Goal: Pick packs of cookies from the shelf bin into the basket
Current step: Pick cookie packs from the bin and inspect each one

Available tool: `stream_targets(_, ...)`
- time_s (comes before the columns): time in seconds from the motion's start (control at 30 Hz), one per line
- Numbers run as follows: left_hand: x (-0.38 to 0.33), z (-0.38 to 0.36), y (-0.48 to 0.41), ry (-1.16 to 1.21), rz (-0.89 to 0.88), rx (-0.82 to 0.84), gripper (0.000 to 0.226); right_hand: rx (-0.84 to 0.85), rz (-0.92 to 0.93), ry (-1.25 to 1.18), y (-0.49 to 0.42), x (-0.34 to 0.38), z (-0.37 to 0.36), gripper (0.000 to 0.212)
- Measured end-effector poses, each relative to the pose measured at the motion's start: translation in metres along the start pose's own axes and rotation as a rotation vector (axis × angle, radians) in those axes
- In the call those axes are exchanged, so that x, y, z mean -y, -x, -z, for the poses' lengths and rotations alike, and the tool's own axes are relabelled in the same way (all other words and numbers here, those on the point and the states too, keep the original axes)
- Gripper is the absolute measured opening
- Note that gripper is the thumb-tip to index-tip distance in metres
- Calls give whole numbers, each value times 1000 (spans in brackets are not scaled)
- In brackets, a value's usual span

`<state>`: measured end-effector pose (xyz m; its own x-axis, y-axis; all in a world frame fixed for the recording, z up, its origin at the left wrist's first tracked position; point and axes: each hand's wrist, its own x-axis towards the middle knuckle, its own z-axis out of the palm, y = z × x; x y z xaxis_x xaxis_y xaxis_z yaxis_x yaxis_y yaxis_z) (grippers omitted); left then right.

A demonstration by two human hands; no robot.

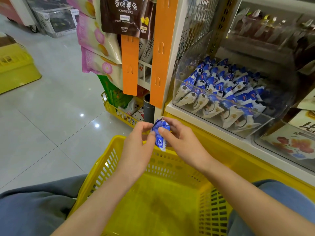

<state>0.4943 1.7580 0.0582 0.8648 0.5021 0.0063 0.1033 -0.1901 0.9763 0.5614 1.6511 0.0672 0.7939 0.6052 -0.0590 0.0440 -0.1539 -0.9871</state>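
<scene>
Pale glossy floor tiles [51,103] filled the left of the frame, with snack bags hanging at upper centre and a spare yellow crate [15,65] at far left. At centre, the left hand [136,143] and right hand [180,140] together pinched one blue cookie pack [161,133], fingers closed on it, above the far rim of the yellow basket [153,201]. That basket looked empty, so the picking had barely begun. At right, the clear shelf bin [221,114] held many packs.
</scene>
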Motion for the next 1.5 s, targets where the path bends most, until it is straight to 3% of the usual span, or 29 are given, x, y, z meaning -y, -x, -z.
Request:
stream_targets(0.23,0,2,1,41,19,-14,32,1,17,54,1,-2,5,47)
stream_targets(0.3,0,2,2,125,78,14,33,9,14,102,5,-1,7,53)
stream_targets(0.43,-7,0,3,364,276,102,31,145,33,174,15,6,13,41)
stream_targets(0.57,-16,-7,8,553,363,273,35,-45,31,241,19,6,26,29)
stream_targets(0.67,-16,-9,15,334,192,382,30,-120,5,194,24,3,30,14)
stream_targets(0.83,-14,-11,18,284,131,322,20,-131,-8,110,29,4,38,25)
stream_targets(1.0,-13,-14,16,312,134,276,17,-114,145,339,29,7,40,24)
stream_targets(1.13,-14,-14,8,312,131,254,12,-381,262,440,13,32,77,24)
stream_targets(1.23,-17,-16,2,322,109,251,10,-564,235,600,-7,53,122,20)
stream_targets(1.37,-21,-21,-7,342,89,261,9,-483,25,908,-37,60,159,21)
stream_targets(1.5,-24,-22,-15,359,83,257,8,-231,-148,1008,-60,57,159,23)
